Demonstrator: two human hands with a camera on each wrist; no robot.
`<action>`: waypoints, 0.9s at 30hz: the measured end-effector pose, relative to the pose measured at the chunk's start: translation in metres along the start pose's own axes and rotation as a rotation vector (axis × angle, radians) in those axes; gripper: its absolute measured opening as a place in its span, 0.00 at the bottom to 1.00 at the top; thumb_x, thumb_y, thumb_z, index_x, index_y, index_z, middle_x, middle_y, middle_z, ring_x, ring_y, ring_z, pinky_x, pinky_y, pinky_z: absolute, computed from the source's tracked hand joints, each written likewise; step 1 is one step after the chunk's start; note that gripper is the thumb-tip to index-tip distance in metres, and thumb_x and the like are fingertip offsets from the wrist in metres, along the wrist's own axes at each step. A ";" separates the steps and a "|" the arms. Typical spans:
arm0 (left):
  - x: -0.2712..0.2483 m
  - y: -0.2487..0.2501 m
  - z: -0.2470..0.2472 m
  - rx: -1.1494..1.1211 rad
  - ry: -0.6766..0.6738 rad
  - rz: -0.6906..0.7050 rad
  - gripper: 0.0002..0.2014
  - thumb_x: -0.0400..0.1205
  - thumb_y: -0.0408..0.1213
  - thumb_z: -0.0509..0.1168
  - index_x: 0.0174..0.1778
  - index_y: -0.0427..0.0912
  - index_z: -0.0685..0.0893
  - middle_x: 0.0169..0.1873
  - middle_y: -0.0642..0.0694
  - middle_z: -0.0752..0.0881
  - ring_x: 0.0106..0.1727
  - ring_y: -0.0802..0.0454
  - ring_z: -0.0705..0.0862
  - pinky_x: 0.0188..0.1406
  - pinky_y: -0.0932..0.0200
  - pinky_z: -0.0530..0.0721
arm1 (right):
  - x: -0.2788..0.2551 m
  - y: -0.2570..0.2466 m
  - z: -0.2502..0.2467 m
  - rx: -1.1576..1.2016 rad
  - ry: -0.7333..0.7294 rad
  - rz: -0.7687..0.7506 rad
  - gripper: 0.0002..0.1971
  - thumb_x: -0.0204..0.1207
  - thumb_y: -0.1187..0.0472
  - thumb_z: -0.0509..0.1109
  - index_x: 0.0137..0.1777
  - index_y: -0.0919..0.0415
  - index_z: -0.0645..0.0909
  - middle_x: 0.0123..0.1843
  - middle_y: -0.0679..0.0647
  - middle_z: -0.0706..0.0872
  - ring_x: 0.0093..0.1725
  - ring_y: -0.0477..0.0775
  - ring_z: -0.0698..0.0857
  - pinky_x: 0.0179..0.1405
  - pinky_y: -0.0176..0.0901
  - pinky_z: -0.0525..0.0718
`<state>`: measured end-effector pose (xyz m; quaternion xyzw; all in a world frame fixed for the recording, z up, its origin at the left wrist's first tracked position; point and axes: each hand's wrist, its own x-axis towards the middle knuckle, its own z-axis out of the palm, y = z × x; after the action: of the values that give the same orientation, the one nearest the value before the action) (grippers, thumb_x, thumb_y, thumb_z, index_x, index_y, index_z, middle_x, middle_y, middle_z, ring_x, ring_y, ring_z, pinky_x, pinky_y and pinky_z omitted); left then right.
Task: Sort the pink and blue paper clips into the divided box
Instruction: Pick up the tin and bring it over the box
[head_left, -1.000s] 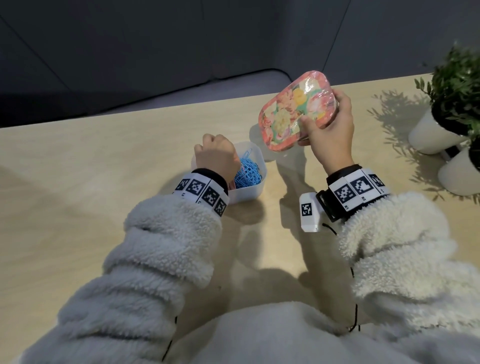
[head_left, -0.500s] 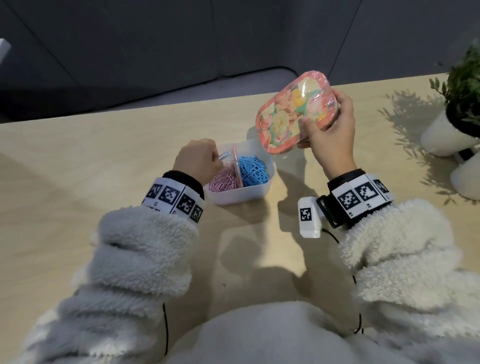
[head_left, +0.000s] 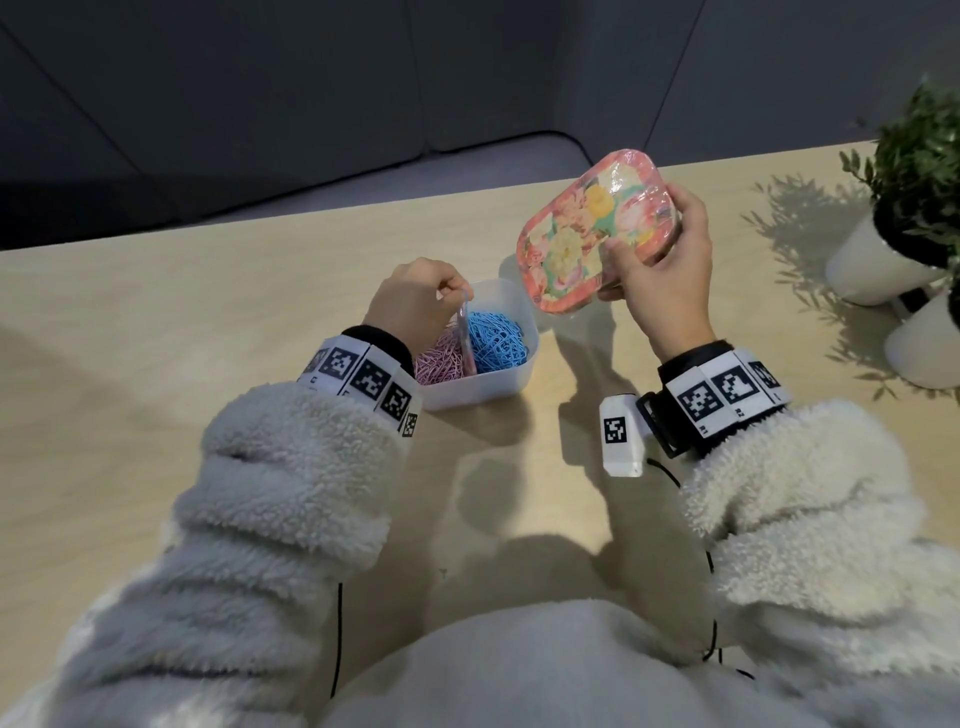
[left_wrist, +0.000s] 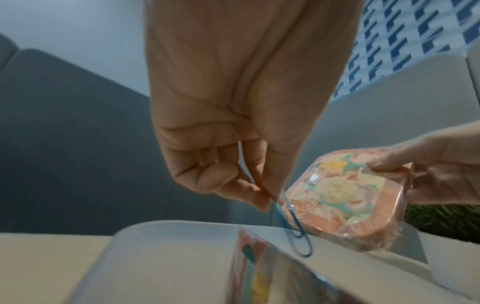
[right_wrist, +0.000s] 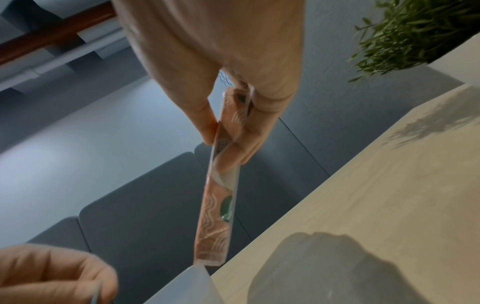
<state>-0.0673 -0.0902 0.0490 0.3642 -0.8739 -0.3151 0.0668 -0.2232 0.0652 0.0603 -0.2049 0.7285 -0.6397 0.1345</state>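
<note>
A white divided box stands mid-table, with pink paper clips in its left half and blue paper clips in its right half. A patterned divider splits them. My left hand hovers over the box's left side. Between thumb and forefinger it pinches one blue paper clip, which hangs just above the divider. To the right of the box, my right hand grips a film-wrapped floral tray tilted in the air. The right wrist view shows that tray edge-on.
Two white pots with green plants stand at the table's right edge. The wooden table ends at its far edge just behind the box, with a dark sofa beyond. Bare tabletop lies left of the box and in front of it.
My left hand drew back from over the box's left half, uncovering the pink clips, and now holds a blue clip above the divider. The right hand keeps the tray in about the same place.
</note>
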 end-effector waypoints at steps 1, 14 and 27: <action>0.002 0.003 0.001 -0.043 -0.026 0.004 0.10 0.81 0.37 0.60 0.47 0.41 0.87 0.50 0.44 0.88 0.48 0.50 0.80 0.48 0.60 0.73 | 0.000 0.001 0.000 -0.001 0.000 0.003 0.31 0.71 0.70 0.71 0.72 0.57 0.65 0.63 0.49 0.76 0.62 0.49 0.81 0.41 0.49 0.91; -0.017 -0.037 0.013 -0.050 0.286 -0.028 0.12 0.83 0.37 0.58 0.55 0.40 0.84 0.54 0.38 0.83 0.56 0.41 0.80 0.62 0.50 0.75 | -0.010 -0.006 0.013 0.140 -0.044 0.118 0.27 0.68 0.74 0.69 0.62 0.55 0.62 0.57 0.52 0.78 0.53 0.59 0.87 0.24 0.43 0.87; -0.041 -0.034 0.032 -0.678 0.264 -0.223 0.22 0.84 0.54 0.50 0.55 0.38 0.77 0.50 0.45 0.82 0.54 0.50 0.83 0.53 0.61 0.84 | -0.043 0.034 0.068 -0.129 -0.173 0.121 0.27 0.66 0.49 0.75 0.62 0.55 0.71 0.60 0.53 0.81 0.61 0.54 0.81 0.64 0.55 0.82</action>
<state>-0.0287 -0.0649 0.0072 0.4518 -0.6587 -0.5421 0.2610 -0.1583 0.0290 0.0142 -0.2232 0.7647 -0.5622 0.2221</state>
